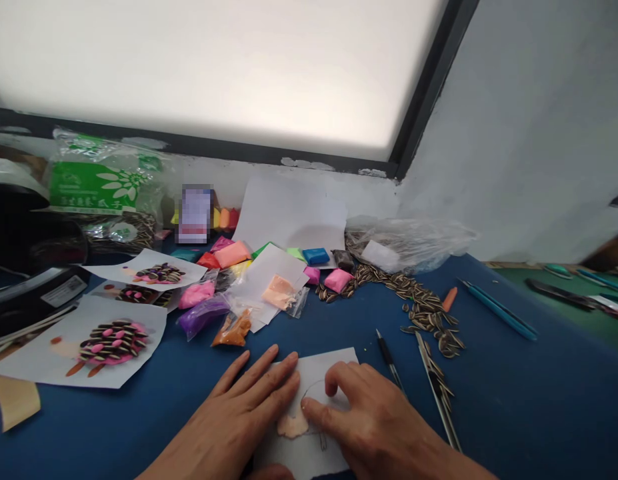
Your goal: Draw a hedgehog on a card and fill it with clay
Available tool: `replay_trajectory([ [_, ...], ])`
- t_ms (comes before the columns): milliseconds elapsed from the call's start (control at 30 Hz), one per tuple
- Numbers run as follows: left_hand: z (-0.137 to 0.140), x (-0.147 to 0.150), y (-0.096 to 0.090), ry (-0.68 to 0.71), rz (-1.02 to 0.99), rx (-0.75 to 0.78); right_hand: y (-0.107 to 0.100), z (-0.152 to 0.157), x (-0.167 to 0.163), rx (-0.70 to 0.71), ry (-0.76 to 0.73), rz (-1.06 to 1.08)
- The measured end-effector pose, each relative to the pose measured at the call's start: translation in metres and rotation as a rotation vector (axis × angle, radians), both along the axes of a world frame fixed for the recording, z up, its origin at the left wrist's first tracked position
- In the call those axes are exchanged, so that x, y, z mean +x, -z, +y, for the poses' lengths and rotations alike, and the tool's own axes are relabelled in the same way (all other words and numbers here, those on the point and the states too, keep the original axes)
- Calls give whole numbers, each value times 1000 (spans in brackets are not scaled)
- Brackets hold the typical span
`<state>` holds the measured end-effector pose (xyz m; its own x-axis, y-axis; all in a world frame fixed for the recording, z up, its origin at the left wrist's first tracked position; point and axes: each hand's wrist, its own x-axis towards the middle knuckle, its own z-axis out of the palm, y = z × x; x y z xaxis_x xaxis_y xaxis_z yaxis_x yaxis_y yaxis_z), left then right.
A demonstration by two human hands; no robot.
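My left hand [259,407] lies flat with its fingers stretched out, the fingertips over the left edge of a white sheet of paper [319,457]. A pencil-like outline drawing shows on the sheet. Peach modelling clay [293,427] is spread thinly on part of the outline, between my two hands. My right hand [366,413] rests over the sheet's right side. Its thumb tip touches down at the upper right of the clay, and the index finger is curled, apart from the thumb. Nothing shows between them. The other right fingers are partly hidden.
Beyond the hands lie an opened peach clay packet [280,292], an orange clay bag [233,328] and a purple one [203,317]. Sunflower seeds [429,300] spread at right, near a black pen [389,357], a utility knife [436,390] and a blue pen [499,310]. Seed-covered hedgehog pictures [113,347] lie left.
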<state>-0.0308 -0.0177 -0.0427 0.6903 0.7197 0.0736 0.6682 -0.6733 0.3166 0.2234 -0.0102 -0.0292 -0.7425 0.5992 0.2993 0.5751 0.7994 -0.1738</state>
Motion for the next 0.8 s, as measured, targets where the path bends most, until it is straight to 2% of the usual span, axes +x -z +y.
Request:
replay_trajectory([
  [200, -1, -2, -1, -13, -63, -21, -8, 0, 5, -42, 56, -26],
  [467, 0, -3, 0, -16, -89, -16, 4, -3, -1, 25, -4, -30],
  [800, -2, -4, -2, -13, -70, -17, -4, -3, 0, 133, 27, -34],
])
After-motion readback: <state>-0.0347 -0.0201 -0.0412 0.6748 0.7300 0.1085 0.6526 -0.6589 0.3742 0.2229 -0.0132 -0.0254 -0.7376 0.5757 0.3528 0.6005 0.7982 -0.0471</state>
